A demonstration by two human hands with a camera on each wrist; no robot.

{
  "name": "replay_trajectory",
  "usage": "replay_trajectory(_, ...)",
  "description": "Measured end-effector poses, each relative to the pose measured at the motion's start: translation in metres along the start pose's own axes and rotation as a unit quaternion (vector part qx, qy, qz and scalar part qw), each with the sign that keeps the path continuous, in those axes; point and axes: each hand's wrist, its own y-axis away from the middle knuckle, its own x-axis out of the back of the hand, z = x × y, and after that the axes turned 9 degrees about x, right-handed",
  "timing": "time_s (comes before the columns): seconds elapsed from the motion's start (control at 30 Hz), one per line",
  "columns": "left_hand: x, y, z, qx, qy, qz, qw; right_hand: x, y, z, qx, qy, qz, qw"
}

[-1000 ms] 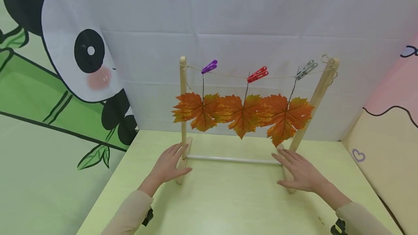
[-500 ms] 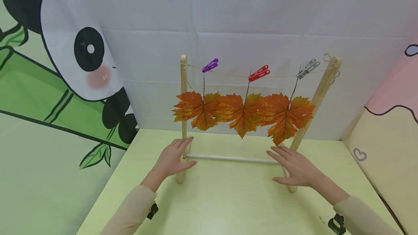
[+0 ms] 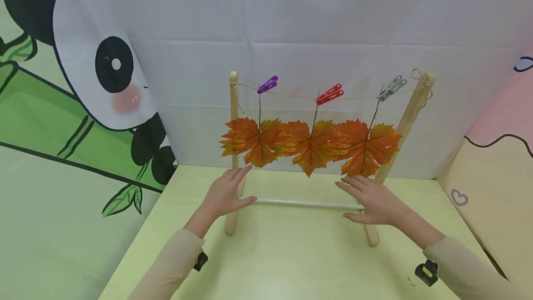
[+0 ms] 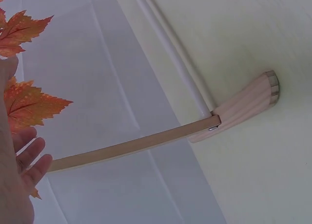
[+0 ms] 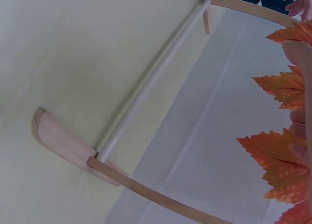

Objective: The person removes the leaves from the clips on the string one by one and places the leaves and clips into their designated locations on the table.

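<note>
Three orange maple leaves, left point(image 3: 254, 140), middle point(image 3: 310, 145) and right point(image 3: 366, 145), hang side by side on dark stems from a thin string point(image 3: 295, 95). A purple clothespin point(image 3: 268, 84), a red clothespin point(image 3: 330, 94) and a grey clothespin point(image 3: 393, 88) clip them there. Wooden posts point(image 3: 412, 105) carry the string at both ends. My left hand point(image 3: 226, 193) is spread before the left post, its fingertips just below the left leaf. My right hand point(image 3: 374, 200) is likewise spread, overlapping the lower tip of the right leaf in the head view. Neither holds anything.
A white rod point(image 3: 300, 203) joins the rack's two wooden feet point(image 3: 231, 225) on the pale yellow table point(image 3: 291, 263). Behind stands a white cloth backdrop point(image 3: 316, 17), with a panda print point(image 3: 83, 59) at left. A small scrap point(image 3: 411, 281) lies near the right sleeve.
Both hands have risen up the view and drawn slightly inward, from beside the rack's feet to just under the leaves. The rack and leaves stay put.
</note>
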Motion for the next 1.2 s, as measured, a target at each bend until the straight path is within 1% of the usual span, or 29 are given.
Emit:
replay_trajectory(0.1, 0.005, -0.006, 0.002, -0.005, 0.003, 0.018, 0.9998, 0.005, -0.008, 0.004, 0.009, -0.004, 0.014, 0.9999)
replay_trajectory(0.27, 0.013, -0.018, 0.008, -0.023, 0.011, 0.05, 0.9984, 0.014, -0.019, 0.009, 0.018, -0.003, 0.034, 0.9993)
replay_trajectory(0.47, 0.021, -0.031, 0.016, -0.039, 0.016, 0.076, 0.9962, 0.022, -0.032, 0.015, 0.029, 0.004, 0.059, 0.9978)
replay_trajectory(0.7, 0.028, -0.041, 0.02, -0.06, 0.01, 0.109, 0.9921, 0.027, -0.047, 0.022, 0.051, 0.013, 0.077, 0.9956)
replay_trajectory(0.83, 0.033, -0.048, 0.021, -0.06, 0.006, 0.122, 0.9907, 0.032, -0.059, 0.026, 0.062, 0.03, 0.084, 0.9941)
replay_trajectory(0.97, 0.038, -0.055, 0.024, -0.059, 0.004, 0.129, 0.9898, 0.037, -0.069, 0.029, 0.066, 0.031, 0.09, 0.9932)
replay_trajectory(1.2, 0.045, -0.066, 0.032, -0.042, 0.026, 0.137, 0.9893, 0.041, -0.081, 0.033, 0.074, 0.03, 0.104, 0.9913)
